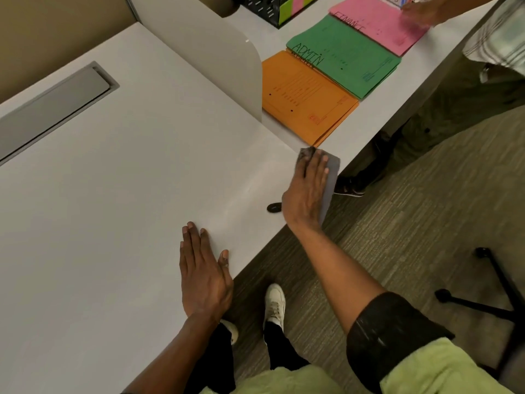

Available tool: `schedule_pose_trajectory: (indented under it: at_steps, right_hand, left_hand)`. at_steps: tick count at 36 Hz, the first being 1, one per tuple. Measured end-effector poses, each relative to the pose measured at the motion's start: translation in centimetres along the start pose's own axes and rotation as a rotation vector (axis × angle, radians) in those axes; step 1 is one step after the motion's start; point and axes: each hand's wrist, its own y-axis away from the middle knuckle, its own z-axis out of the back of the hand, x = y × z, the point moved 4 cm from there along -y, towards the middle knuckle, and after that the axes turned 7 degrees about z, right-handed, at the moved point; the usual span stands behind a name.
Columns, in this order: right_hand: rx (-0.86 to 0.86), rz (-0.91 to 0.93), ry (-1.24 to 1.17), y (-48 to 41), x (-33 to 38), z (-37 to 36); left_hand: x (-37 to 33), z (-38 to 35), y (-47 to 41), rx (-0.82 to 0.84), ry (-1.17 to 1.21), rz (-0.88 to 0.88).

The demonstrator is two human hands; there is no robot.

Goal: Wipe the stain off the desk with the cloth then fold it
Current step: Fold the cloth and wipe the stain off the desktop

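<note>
My right hand (308,189) lies flat on a grey cloth (333,172) and presses it onto the white desk (119,194) at the desk's front edge; part of the cloth hangs over that edge. A small dark stain (274,207) shows on the desk just left of my right wrist. Nearer to me, my left hand (203,268) rests palm down on the desk with fingers spread, holding nothing.
An orange folder (306,98), a green folder (343,55) and a pink folder (377,21) lie in a row beyond the cloth. A curved white divider (227,66) stands left of them. Another person's hand (423,8) reaches the pink folder. A chair base (488,285) stands on the carpet.
</note>
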Motion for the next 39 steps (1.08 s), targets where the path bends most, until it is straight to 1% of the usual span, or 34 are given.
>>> schedule_pose_trajectory:
  at_steps: [2,3,5,8,10,13,15,16,18,21,23,26,28,31,36,37,39]
  right_hand:
    - [-0.031,-0.069,-0.052,0.4,-0.5,0.2]
    - [-0.047,-0.075,-0.067,1.0,-0.4,0.1]
    - [-0.059,-0.019,-0.058,3.0,0.6,-0.6]
    - [-0.012,0.196,-0.041,6.6,3.1,-2.0]
    - [0.068,0.363,-0.058,8.4,4.7,-2.8]
    - [0.142,0.584,-0.053,8.8,5.5,-3.4]
    - [0.147,0.674,-0.045,7.4,5.1,-3.2]
    - [0.137,0.69,-0.038,6.3,4.8,-3.0]
    - [0.102,0.644,-0.035,3.6,3.7,-2.4]
    - [0.046,0.461,-0.033,-0.8,1.9,-1.2]
    - [0.01,0.326,0.012,-2.7,0.6,-0.3]
    - [-0.05,0.133,0.014,-3.5,-0.5,0.4]
    - [-0.065,0.091,-0.006,-2.6,0.0,0.3]
    - [-0.053,0.173,-0.016,0.8,1.8,-0.7]
    - [0.072,0.474,-0.129,9.0,4.9,-3.3]
    - [0.083,0.529,-0.141,9.9,5.2,-3.6]
    - [0.08,0.582,-0.159,9.9,5.0,-3.6]
  left_hand:
    - [0.0,0.1,-0.1,0.003,0.0,-0.002]
    - [0.0,0.1,-0.1,0.003,0.001,-0.002]
    - [0.0,0.2,-0.1,0.001,0.002,-0.002]
    - [-0.1,0.2,-0.2,-0.004,0.002,-0.003]
    - [-0.1,0.2,-0.2,-0.005,0.001,-0.005]
    - [0.0,0.2,-0.1,0.0,0.016,0.0]
    - [0.0,0.1,-0.1,-0.001,0.012,0.0]
    - [0.0,0.1,-0.1,0.0,0.01,0.001]
    - [0.0,0.1,-0.1,0.002,0.003,0.001]
    - [-0.1,0.1,-0.1,0.001,-0.009,-0.004]
    - [-0.1,0.2,-0.1,-0.001,-0.009,-0.003]
    - [-0.2,0.4,-0.1,-0.001,-0.013,0.0]
    - [-0.2,0.4,-0.1,-0.005,-0.011,0.0]
    - [-0.2,0.4,-0.2,-0.013,-0.018,0.002]
    - [0.0,0.2,-0.1,-0.018,-0.013,0.001]
    - [0.0,0.2,-0.1,-0.017,0.001,0.007]
    - [-0.1,0.2,-0.1,-0.019,0.017,0.009]
